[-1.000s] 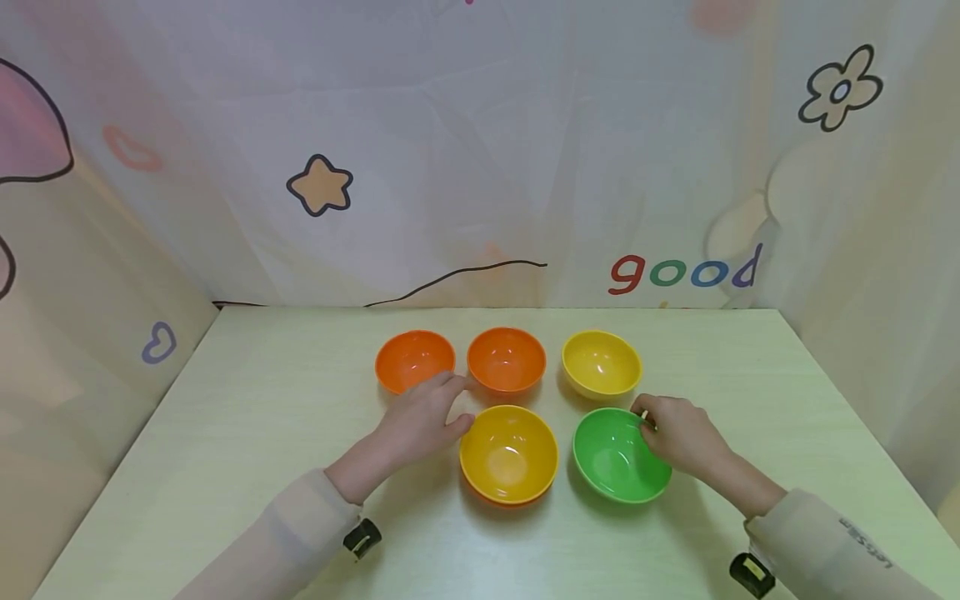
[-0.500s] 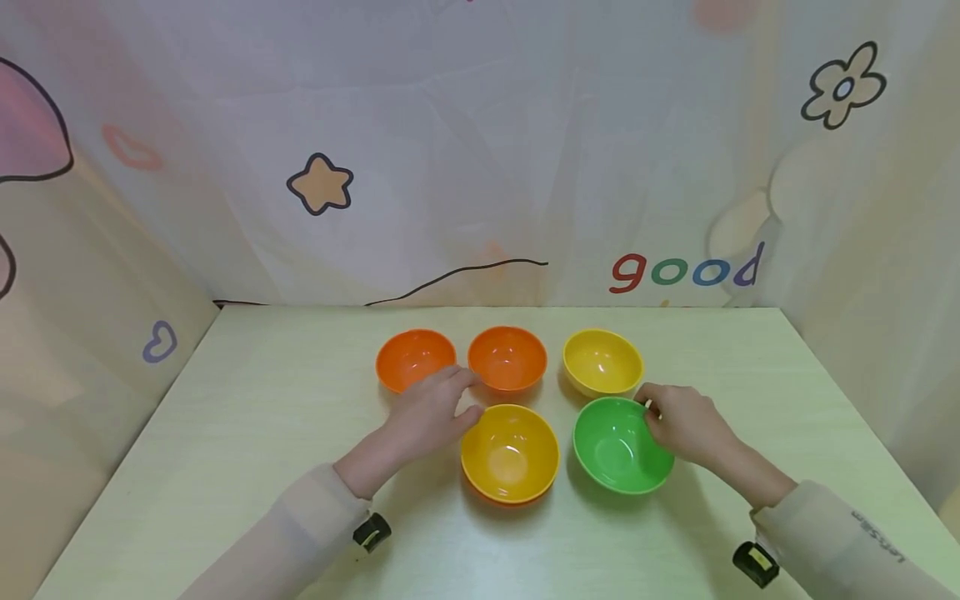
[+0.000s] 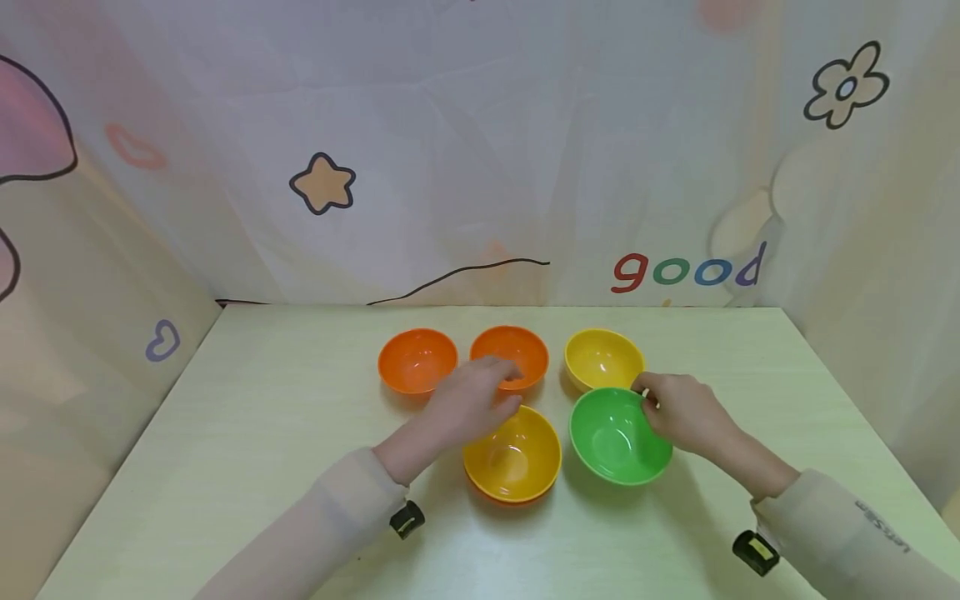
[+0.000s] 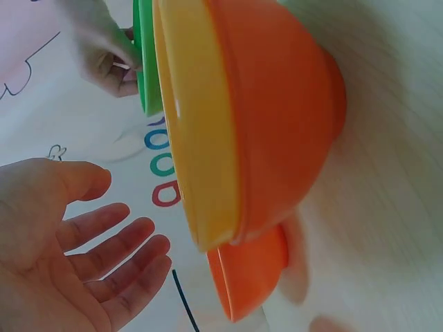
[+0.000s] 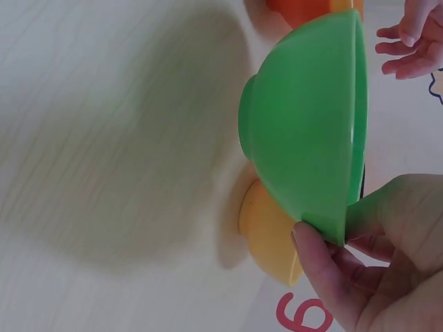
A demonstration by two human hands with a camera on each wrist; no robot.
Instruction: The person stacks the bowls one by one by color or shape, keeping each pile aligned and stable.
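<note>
Your right hand (image 3: 688,412) pinches the green bowl (image 3: 617,443), right of the stacked yellow bowl (image 3: 515,462) (nearer your empty left hand (image 3: 467,402)).

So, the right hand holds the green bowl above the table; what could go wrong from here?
The right hand pinches the green bowl only at one side of its rim, so it might tilt or slip. The left hand, near the nested yellow bowl, might nudge it and the orange bowl underneath. The green bowl could also knock the rear yellow bowl behind it.
</note>
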